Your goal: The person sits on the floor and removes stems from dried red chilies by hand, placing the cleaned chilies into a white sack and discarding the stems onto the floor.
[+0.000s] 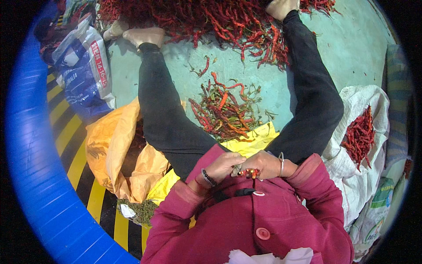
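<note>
My right hand [263,163], with a silver bangle at the wrist, is closed around a bunch of red chillies [252,173]. Their orange and yellowish ends poke out below the fingers, close to my lap. My left hand [226,165], wearing a dark bead bracelet, meets it from the left. Its thumb lies by the right knuckles, and grey-green bits, seemingly chilli stems [235,169], show at its curled fingertips. Between my legs, a small heap of red chillies with green stems [227,110] rests on the floor, partly beside a yellow sheet [254,140].
A large chilli pile [211,19] lies beyond my feet. At right stands a white woven sack [352,188] with red chillies [359,138] inside. An orange bag [112,145], a blue-and-white printed bag [82,72] and loose dried stems [141,211] lie at left.
</note>
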The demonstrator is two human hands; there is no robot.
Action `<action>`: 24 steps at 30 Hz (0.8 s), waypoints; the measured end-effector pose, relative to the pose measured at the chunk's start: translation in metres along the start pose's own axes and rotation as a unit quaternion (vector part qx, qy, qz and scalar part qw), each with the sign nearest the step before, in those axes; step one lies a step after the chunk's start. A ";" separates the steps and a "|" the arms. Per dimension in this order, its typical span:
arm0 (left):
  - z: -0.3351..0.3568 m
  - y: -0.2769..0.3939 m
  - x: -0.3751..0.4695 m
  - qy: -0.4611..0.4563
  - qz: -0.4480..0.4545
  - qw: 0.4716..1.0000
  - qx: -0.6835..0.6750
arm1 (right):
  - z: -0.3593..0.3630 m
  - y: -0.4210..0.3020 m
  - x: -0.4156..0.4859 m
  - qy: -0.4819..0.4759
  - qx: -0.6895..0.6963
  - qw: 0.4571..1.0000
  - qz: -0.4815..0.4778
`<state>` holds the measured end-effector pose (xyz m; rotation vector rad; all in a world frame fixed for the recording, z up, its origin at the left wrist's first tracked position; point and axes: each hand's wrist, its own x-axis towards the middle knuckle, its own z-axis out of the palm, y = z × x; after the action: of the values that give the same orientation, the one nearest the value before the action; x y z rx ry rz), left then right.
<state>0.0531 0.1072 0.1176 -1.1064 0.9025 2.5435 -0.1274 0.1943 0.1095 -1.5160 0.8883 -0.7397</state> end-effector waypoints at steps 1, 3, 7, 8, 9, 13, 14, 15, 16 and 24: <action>-0.002 0.011 0.003 0.021 0.001 0.994 0.108 | 0.000 0.000 0.000 0.003 0.015 0.999 0.028; 0.002 0.043 0.007 0.233 0.227 0.812 0.485 | -0.001 0.008 -0.001 0.058 0.075 0.995 0.029; -0.056 0.058 0.044 0.327 0.320 0.524 0.718 | -0.013 0.007 -0.004 0.119 0.274 0.947 0.120; -0.068 0.056 0.056 0.321 0.284 0.489 0.760 | -0.015 0.009 -0.005 0.140 0.323 0.926 0.134; -0.073 0.059 0.062 0.313 0.245 0.450 0.799 | -0.017 0.009 -0.005 0.161 0.372 0.902 0.147; -0.087 0.100 0.071 0.328 0.323 0.576 0.675 | -0.032 0.011 -0.011 0.284 0.438 0.835 0.174; -0.086 0.113 0.072 0.339 0.304 0.589 0.667 | -0.036 0.014 -0.015 0.309 0.471 0.807 0.176; -0.085 0.123 0.068 0.355 0.285 0.599 0.659 | -0.039 0.014 -0.016 0.367 0.466 0.788 0.163; -0.084 0.134 0.062 0.354 0.285 0.603 0.655 | -0.043 0.017 -0.017 0.400 0.506 0.752 0.135; -0.089 0.086 0.034 0.300 0.254 0.473 0.788 | -0.058 0.029 -0.019 0.463 0.592 0.657 0.055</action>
<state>0.0451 -0.0166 0.0843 -0.8339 2.9380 0.2552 -0.1900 0.1802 0.0885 0.1939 0.8461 -1.6211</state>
